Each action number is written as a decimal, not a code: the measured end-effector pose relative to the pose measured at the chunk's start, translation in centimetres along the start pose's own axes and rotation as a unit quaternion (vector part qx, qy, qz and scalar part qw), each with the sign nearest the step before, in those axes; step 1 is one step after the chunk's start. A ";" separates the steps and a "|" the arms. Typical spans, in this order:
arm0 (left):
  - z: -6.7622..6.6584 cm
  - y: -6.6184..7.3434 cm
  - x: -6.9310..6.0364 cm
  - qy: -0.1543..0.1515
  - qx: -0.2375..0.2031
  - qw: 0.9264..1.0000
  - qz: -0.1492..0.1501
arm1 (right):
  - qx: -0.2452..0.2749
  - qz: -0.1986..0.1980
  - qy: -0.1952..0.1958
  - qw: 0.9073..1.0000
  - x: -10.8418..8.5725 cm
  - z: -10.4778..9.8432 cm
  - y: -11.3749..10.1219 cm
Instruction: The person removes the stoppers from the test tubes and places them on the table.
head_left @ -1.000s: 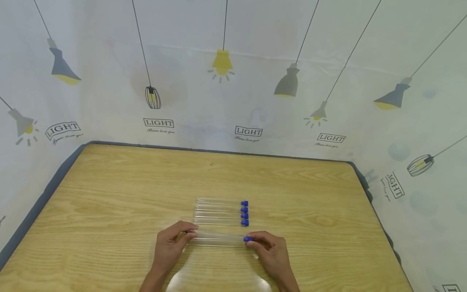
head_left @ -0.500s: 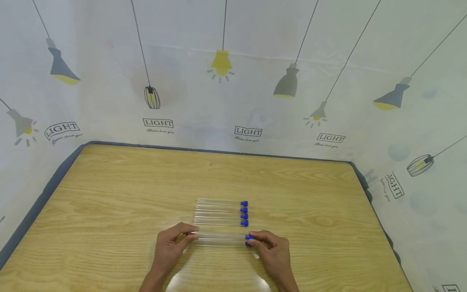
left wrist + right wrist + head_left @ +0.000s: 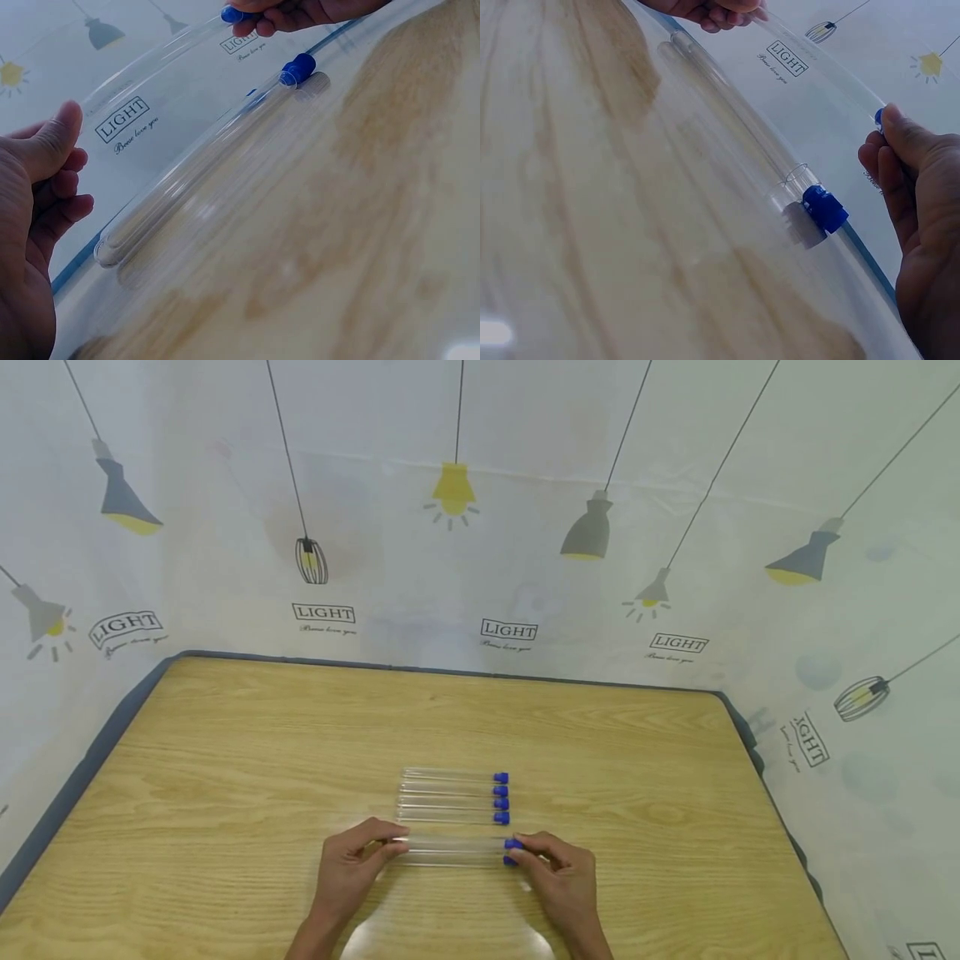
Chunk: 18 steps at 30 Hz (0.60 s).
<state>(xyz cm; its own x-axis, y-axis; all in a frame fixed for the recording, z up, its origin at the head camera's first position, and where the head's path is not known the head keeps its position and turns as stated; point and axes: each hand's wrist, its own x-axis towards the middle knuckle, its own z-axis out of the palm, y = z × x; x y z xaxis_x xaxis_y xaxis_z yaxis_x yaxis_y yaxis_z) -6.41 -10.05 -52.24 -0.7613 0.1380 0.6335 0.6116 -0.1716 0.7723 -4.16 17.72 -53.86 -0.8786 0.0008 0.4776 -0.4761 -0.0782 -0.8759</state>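
My left hand (image 3: 354,862) pinches the rounded end of a clear test tube (image 3: 456,843) between thumb and fingers. At the other end my right hand (image 3: 561,870) pinches its blue cap (image 3: 513,844). Both wrist views show this tube raised off the tabletop, lying crosswise between the hands. Below it, a second test tube (image 3: 199,169) with a blue cap (image 3: 823,208) lies on the table, touched by neither hand. Farther back, several more capped test tubes (image 3: 448,791) lie in a parallel row, their caps all facing right. My fingertips cover part of the held cap.
A wood-grain table (image 3: 247,760) with a dark blue edge spreads around the hands. Behind it and at both sides hangs a pale sheet (image 3: 405,568) printed with lamps and the word LIGHT. Bright reflections show on the table near the wrists.
The held tube's capped end has shifted slightly right and away from me, so the cap of the tube beneath now shows. Its row of neighbours lies unchanged.
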 end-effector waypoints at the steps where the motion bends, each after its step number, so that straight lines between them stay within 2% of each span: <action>1: 0.0 0.0 0.0 -0.001 0.000 1.000 0.001 | 0.000 -0.006 0.000 1.000 0.0 0.0 0.0; 6: 0.0 -0.2 -0.1 -0.004 -0.009 1.000 0.005 | 0.003 -0.033 0.002 0.999 0.1 0.1 0.0; 9: 0.0 -0.4 -0.3 -0.005 -0.014 1.000 0.007 | -0.007 -0.033 0.005 0.999 0.2 0.1 -0.1; 13: -0.1 -0.7 -0.4 -0.004 -0.014 1.000 0.010 | -0.023 -0.001 0.006 1.000 0.4 0.3 -0.9; 18: 0.1 -0.2 0.0 0.003 -0.007 1.000 0.017 | -0.037 0.036 -0.012 0.999 0.7 0.6 -2.3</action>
<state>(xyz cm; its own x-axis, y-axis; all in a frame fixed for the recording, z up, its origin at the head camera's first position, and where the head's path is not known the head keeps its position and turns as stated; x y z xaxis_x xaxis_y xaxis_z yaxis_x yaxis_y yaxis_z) -6.49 -9.96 -52.36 -0.7415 0.1260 0.6590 0.6340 -0.1897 0.7497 -3.68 17.28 -51.41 -0.9103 -0.0255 0.4132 -0.4132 -0.0043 -0.9106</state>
